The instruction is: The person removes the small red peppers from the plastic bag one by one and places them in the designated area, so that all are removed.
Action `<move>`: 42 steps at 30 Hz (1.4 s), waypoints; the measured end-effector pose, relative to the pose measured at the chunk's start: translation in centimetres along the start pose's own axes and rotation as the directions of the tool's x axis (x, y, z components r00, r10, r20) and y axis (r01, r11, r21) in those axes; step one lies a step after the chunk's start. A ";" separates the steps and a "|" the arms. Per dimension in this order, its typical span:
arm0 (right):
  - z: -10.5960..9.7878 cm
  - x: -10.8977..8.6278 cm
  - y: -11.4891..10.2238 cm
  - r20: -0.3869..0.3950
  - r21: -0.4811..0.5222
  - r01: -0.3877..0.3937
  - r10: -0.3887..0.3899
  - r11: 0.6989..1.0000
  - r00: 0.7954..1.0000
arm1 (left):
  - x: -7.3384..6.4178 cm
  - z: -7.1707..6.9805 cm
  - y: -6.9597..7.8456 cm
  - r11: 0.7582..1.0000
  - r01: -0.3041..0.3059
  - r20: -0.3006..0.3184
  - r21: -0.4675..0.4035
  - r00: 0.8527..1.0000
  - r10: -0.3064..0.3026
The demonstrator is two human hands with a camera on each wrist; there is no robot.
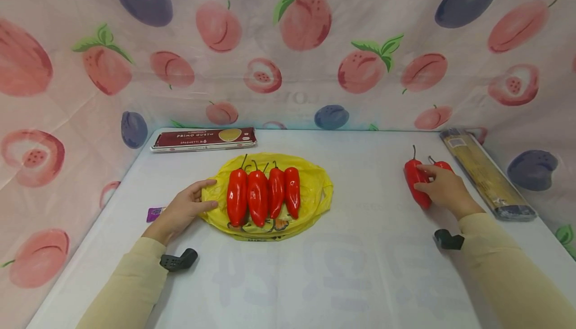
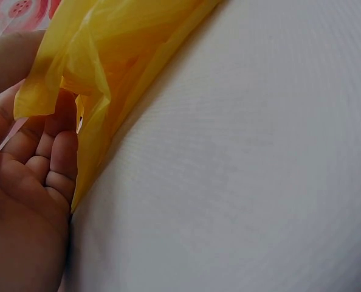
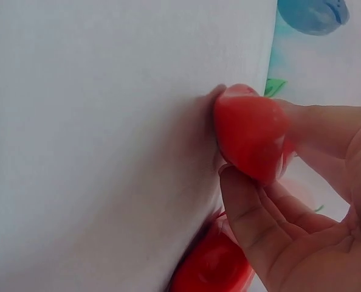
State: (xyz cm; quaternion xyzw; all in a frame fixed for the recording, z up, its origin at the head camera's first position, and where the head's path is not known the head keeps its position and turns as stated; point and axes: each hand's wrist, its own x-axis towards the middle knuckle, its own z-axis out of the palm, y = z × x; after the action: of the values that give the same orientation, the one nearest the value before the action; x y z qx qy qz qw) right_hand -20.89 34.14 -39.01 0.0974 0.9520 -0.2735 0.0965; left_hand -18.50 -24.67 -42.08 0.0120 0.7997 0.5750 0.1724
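Observation:
At the far right my right hand [image 1: 444, 189] pinches a long red chili pepper [image 1: 416, 181] between thumb and fingers, its thin stem pointing away from me. The right wrist view shows the blunt end of that pepper [image 3: 250, 134] close above the white surface. A second red pepper [image 1: 443, 165] lies just beyond, partly hidden by the hand. On the left, my left hand [image 1: 182, 209] holds the edge of a flattened yellow plastic bag [image 1: 315, 184], with a fold of the bag [image 2: 92, 79] between thumb and fingers. Several red peppers [image 1: 258, 196] lie side by side on the bag.
A dark red spaghetti pack [image 1: 202, 139] lies at the back left. Along the right edge is a clear pack of spaghetti [image 1: 488, 174]. A small purple packet [image 1: 154, 214] sits partly behind the left wrist. Fruit-printed cloth [image 1: 180, 34] walls the white table [image 1: 360, 269].

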 end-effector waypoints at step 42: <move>-0.5 0.9 0.7 -0.007 -0.020 -0.006 0.006 1.000 1.000 | 0.3 -0.3 -0.3 0.998 0.031 -0.007 0.055 0.999 -0.031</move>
State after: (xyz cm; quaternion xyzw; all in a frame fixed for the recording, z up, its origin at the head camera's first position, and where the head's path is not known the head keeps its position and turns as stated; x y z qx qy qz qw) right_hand -21.62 35.13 -39.17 0.1001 0.9547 -0.2636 0.0950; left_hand -18.79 -24.93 -42.34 0.0026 0.8158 0.5500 0.1786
